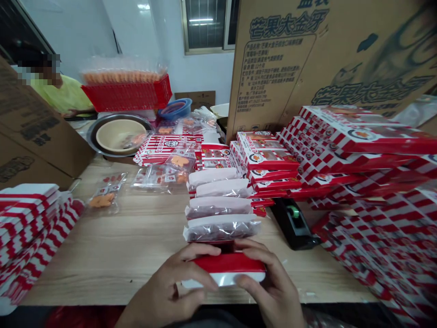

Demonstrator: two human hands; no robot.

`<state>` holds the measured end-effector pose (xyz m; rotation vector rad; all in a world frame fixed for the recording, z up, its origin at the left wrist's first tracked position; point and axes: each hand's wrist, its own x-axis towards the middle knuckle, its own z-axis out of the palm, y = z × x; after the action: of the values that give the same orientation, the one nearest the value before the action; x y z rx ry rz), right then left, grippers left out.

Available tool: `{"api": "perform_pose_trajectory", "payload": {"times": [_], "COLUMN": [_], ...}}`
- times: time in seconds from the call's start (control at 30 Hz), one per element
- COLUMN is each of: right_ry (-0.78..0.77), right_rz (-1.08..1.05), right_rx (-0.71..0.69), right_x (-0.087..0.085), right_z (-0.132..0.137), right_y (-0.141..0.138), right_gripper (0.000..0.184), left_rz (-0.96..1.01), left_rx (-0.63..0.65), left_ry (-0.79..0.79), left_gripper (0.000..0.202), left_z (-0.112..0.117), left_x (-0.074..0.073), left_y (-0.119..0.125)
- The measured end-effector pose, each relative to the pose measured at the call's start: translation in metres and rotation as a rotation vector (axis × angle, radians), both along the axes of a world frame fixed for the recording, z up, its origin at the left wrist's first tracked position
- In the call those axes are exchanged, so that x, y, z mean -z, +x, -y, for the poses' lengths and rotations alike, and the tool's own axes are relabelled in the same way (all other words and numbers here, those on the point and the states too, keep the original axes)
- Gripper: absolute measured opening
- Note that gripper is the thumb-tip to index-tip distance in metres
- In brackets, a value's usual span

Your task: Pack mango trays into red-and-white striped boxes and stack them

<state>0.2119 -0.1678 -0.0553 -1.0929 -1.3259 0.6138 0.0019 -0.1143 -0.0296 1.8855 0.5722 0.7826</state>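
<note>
Close to the table's front edge, a small red and white cardboard box (229, 263) is held between my two hands. My left hand (174, 282) closes on its left end, fingers on the top and thumb below. My right hand (269, 278) grips the right end, with its thumb on the white near flap. Just beyond it, several open boxes with clear plastic packets (223, 228) showing at their white flaps stand in a row. What is inside the held box is hidden.
Flat striped cartons (27, 228) are piled at left, and finished-looking striped boxes (341, 150) are stacked at right. A black tape dispenser (295, 225) stands beside the row. Wrapped orange pieces (104, 199) and a cream bowl (119, 135) lie farther back. A person in yellow (64, 93) is behind.
</note>
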Motion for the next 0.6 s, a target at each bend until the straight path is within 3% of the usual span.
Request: {"api": "perform_pose_trajectory", "payload": {"times": [0.17, 0.37, 0.47, 0.6], "right_ry": [0.049, 0.015, -0.005, 0.017], "right_rz": [0.053, 0.002, -0.001, 0.082], "right_rx": [-0.022, -0.294, -0.273, -0.137], "right_x": [-0.002, -0.017, -0.019, -0.016], "right_z": [-0.002, -0.01, -0.016, -0.02], "right_y": [0.001, 0.011, 0.016, 0.017], "right_gripper": [0.018, 0.014, 0.01, 0.01], "left_rz": [-0.07, -0.083, 0.09, 0.263], "left_rx": [-0.13, -0.086, -0.169, -0.377], "left_ry": [-0.001, -0.072, -0.064, 0.129], "left_gripper": [0.032, 0.027, 0.032, 0.025], "left_z": [0.003, -0.001, 0.0, 0.006], "left_x": [0.0, -0.005, 0.008, 0.034], "left_y": [-0.003, -0.002, -0.003, -0.005]}}
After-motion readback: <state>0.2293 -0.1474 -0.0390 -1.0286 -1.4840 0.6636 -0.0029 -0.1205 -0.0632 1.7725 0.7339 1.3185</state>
